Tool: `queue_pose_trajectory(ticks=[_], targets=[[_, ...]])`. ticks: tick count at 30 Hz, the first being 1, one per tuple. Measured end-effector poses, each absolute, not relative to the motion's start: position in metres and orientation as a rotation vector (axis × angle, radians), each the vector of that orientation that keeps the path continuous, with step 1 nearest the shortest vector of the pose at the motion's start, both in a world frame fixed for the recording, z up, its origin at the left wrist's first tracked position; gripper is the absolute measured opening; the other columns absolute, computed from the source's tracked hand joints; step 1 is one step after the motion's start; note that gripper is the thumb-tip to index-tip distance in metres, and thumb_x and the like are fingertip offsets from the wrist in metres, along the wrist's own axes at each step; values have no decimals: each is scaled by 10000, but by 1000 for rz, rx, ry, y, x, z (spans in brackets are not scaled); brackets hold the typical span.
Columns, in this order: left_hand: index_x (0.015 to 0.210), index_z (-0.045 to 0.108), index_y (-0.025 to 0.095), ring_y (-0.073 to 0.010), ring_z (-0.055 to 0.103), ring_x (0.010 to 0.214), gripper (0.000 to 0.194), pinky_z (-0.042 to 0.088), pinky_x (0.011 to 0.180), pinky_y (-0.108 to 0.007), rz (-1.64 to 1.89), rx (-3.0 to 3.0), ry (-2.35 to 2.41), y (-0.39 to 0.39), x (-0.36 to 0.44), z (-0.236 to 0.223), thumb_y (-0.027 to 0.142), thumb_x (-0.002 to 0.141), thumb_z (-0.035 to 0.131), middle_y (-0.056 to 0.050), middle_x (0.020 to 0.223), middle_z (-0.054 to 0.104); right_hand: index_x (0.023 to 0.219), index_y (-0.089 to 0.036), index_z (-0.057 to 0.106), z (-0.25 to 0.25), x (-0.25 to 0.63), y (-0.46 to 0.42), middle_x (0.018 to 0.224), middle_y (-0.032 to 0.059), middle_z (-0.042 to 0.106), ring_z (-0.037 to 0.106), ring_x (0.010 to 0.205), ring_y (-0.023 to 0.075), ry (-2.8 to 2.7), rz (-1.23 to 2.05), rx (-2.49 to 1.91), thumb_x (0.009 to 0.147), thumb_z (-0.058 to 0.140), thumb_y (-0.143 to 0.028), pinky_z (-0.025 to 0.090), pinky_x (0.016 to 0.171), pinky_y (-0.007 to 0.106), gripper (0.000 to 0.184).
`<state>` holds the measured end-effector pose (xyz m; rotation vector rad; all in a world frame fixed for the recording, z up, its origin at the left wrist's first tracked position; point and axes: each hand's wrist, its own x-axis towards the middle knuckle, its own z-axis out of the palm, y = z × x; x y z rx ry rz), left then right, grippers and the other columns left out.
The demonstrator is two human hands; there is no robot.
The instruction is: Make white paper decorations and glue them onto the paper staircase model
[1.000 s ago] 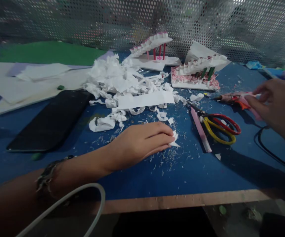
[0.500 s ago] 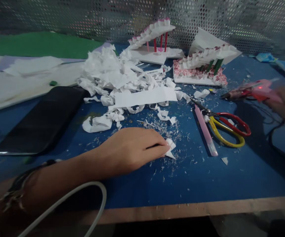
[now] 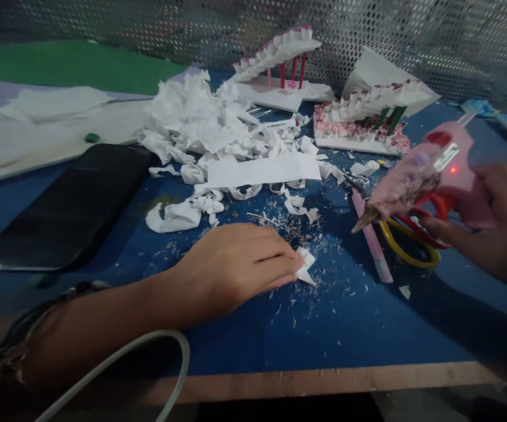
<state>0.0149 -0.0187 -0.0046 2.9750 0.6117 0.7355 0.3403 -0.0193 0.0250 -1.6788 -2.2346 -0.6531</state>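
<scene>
Head view: the pink glue gun (image 3: 464,176) is at right of frame, nozzle angled down-left, overlapping the pink pen (image 3: 374,246) and scissors (image 3: 417,265) from here. Right hand (image 3: 506,220) is closed round its handle, index finger by the red trigger. Gun body reads as rigid plastic, moderate weight, probably nose-heavy. I'd keep the hold on the handle and stay off the metal tip; red light is lit, so assume hot.

Small white paper piece (image 3: 306,266) is just right of lower centre, under the left hand (image 3: 235,266); fingertips are together, pinching its left edge against the blue table (image 3: 279,346). Piece looks near weightless, thin, easy to crease or tear. I'd take it by that edge, light pressure; glue could soak or stick it to skin.

Further out: white paper strip (image 3: 264,171) above the left hand, limp-looking, lying on curled scraps; shredded paper heap (image 3: 200,123) upper centre, phone (image 3: 64,208) at left. Two stair models (image 3: 275,88) (image 3: 359,140) top centre to upper right, thin posts, likely fragile; I'd lift by the bases
</scene>
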Motion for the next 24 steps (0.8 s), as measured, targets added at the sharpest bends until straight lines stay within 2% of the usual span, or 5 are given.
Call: queue_pose_trajectory(ticks=[5,10,17,24], targets=[[839,642,156,-138,634,781,196,499,689,-259,675,2975,631,-20,17,2,196,888,456,-24,837,699,1066,-137,480,16,310,-28,759,49,558,522,599,155,-2465,-640,-1378,803,364,-632,310,430,265,573],[778,653,135,-149,630,730,229,518,644,-273,700,3005,618,-20,19,4,182,883,455,-37,775,697,1106,-134,469,10,306,-28,865,65,582,583,762,190,-2485,-661,-1326,831,382,-564,384,512,281,518],[819,646,130,-146,607,750,170,514,660,-276,761,2979,592,-20,20,2,170,867,487,-30,802,693,1099,-166,474,7,304,-28,905,54,591,599,743,194,-2521,-687,-1339,846,358,-546,431,513,283,472],[834,638,131,-146,601,757,149,502,670,-273,739,2977,599,-20,18,0,168,862,496,-34,815,690,1102,-167,472,6,302,-29,890,50,587,602,736,189,-2532,-678,-1349,848,364,-536,431,488,274,461]])
